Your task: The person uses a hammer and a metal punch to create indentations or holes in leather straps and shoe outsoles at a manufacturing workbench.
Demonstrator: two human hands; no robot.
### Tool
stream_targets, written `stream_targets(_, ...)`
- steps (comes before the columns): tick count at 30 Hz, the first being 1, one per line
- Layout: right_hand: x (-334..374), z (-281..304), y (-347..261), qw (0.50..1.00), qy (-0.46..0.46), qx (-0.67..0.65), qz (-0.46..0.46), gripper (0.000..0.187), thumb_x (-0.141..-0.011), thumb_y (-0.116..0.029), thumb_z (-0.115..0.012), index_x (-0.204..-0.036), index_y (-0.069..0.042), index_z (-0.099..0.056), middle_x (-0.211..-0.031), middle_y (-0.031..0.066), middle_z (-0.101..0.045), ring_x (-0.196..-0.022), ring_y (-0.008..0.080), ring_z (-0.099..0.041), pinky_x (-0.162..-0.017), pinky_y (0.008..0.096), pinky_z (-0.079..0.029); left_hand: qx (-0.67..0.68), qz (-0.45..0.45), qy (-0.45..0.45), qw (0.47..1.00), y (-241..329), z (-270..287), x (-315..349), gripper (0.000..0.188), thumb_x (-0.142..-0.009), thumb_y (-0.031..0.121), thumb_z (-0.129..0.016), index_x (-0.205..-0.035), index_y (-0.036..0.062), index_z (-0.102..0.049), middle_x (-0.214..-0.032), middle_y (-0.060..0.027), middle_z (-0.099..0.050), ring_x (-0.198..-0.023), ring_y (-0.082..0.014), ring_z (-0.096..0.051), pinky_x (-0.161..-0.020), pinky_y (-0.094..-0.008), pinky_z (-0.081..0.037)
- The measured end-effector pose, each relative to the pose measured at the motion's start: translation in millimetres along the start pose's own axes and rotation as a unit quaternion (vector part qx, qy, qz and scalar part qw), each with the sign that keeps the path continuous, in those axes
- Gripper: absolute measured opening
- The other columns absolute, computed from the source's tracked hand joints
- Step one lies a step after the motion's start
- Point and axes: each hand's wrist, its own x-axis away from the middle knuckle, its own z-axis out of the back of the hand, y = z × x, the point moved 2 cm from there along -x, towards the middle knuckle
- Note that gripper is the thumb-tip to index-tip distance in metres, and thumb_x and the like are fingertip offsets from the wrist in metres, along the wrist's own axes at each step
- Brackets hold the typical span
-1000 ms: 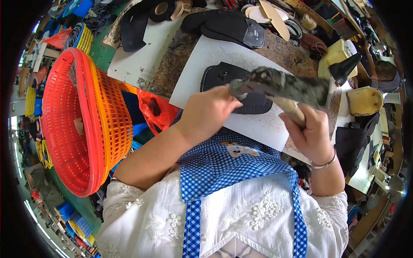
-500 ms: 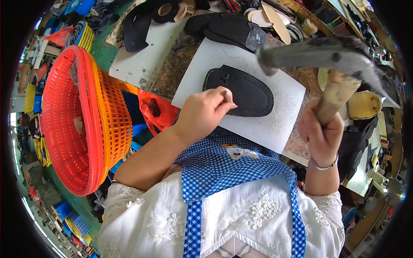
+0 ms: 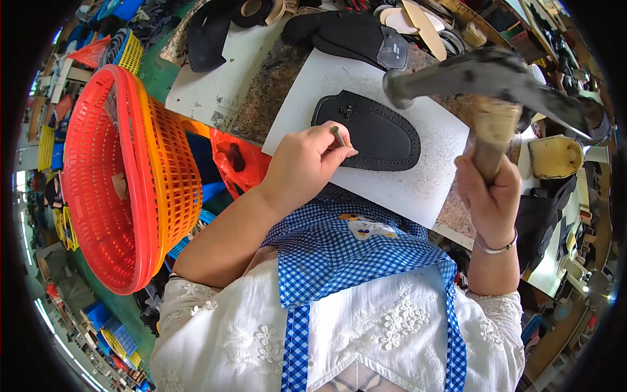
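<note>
On the white board (image 3: 431, 176) lies a black shoe-upper piece (image 3: 385, 137) with rounded end, a row of small holes along its edge and a small emblem near its left end. My left hand (image 3: 302, 162) is closed over the piece's near left edge, pinching a short metal punch (image 3: 337, 136) whose top end shows; its lower tip is hidden by my fingers. My right hand (image 3: 488, 193) grips the wooden handle of a hammer (image 3: 499, 121). The hammer's metal head is raised, over the right part of the board in the picture, apart from the punch.
Red and orange plastic baskets (image 3: 140, 183) stand at the left, beside a red plastic bag (image 3: 238, 163). Black insole-shaped pieces (image 3: 349, 42) lie beyond the board. A yellowish mould-like block (image 3: 555, 159) sits at the right. A stone slab (image 3: 271, 81) lies under the board.
The hammer head has shifted slightly left and is tilted differently in my right hand. My left hand, with the punch, has moved slightly. The view has shifted a little.
</note>
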Motion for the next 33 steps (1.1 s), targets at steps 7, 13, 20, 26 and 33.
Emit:
stream_targets(7, -5.8, -10.0, -5.9, 0.964, -0.107, 0.212, 0.117, 0.015, -0.082, -0.007, -0.070, -0.077, -0.002, -0.056, -0.054, 0.0098, -0.049, -0.044, 0.0218, -0.052, -0.044, 0.0314, -0.039, -0.044, -0.068, 0.025, 0.996, 2.8, 1.1, -3.4, 0.005, -0.088, 0.006, -0.064, -0.089, 0.0032, -0.060, -0.079, -0.0029, -0.066, -0.075, -0.0091, -0.064, -0.065, -0.0230, -0.051)
stream_targets(13, -3.7, -6.1, 4.0, 0.996, -0.046, 0.082, 0.013, 0.014, -0.084, -0.008, -0.070, -0.084, 0.002, -0.059, -0.056, 0.0000, -0.046, -0.049, 0.0063, -0.040, -0.046, 0.0237, -0.033, 0.142, 0.041, 0.002, 0.989, -16.7, 9.6, -3.2, 0.003, -0.091, 0.004, -0.060, -0.093, 0.0021, -0.060, -0.084, -0.0054, -0.068, -0.077, -0.0086, -0.064, -0.067, -0.0220, -0.051)
stream_targets(20, -4.2, -2.2, -5.1, 0.998, 0.000, -0.057, -0.016, 0.012, -0.086, -0.005, -0.068, -0.083, 0.001, -0.059, -0.061, -0.0038, -0.052, -0.052, 0.0037, -0.044, -0.047, 0.0204, -0.034, -0.003, -0.033, 0.000, 0.999, 1.2, 7.1, -1.7, 0.007, -0.087, 0.006, -0.064, -0.092, 0.0016, -0.063, -0.080, -0.0069, -0.067, -0.072, -0.0126, -0.066, -0.063, -0.0250, -0.051)
stream_targets(26, -10.7, -13.5, -10.8, 0.958, -0.129, 0.227, 0.119, 0.015, -0.082, -0.006, -0.070, -0.077, -0.001, -0.056, -0.053, 0.0092, -0.048, -0.043, 0.0200, -0.050, -0.044, 0.0291, -0.038, -0.196, -0.140, 0.039, 0.970, 3.0, 2.7, 2.1, 0.008, -0.087, 0.007, -0.065, -0.092, 0.0026, -0.061, -0.078, -0.0081, -0.066, -0.070, -0.0150, -0.065, -0.061, -0.0252, -0.050)
stream_targets(33, -12.1, -10.2, -16.1, 0.995, -0.033, 0.069, 0.061, 0.012, -0.084, -0.004, -0.069, -0.093, 0.002, -0.063, -0.061, 0.0011, -0.057, -0.052, 0.0050, -0.049, -0.047, 0.0222, -0.037, 0.072, 0.013, 0.009, 0.997, -13.0, 10.3, 3.1, 0.007, -0.089, 0.006, -0.063, -0.093, 0.0018, -0.059, -0.081, -0.0047, -0.067, -0.075, -0.0097, -0.064, -0.067, -0.0231, -0.051)
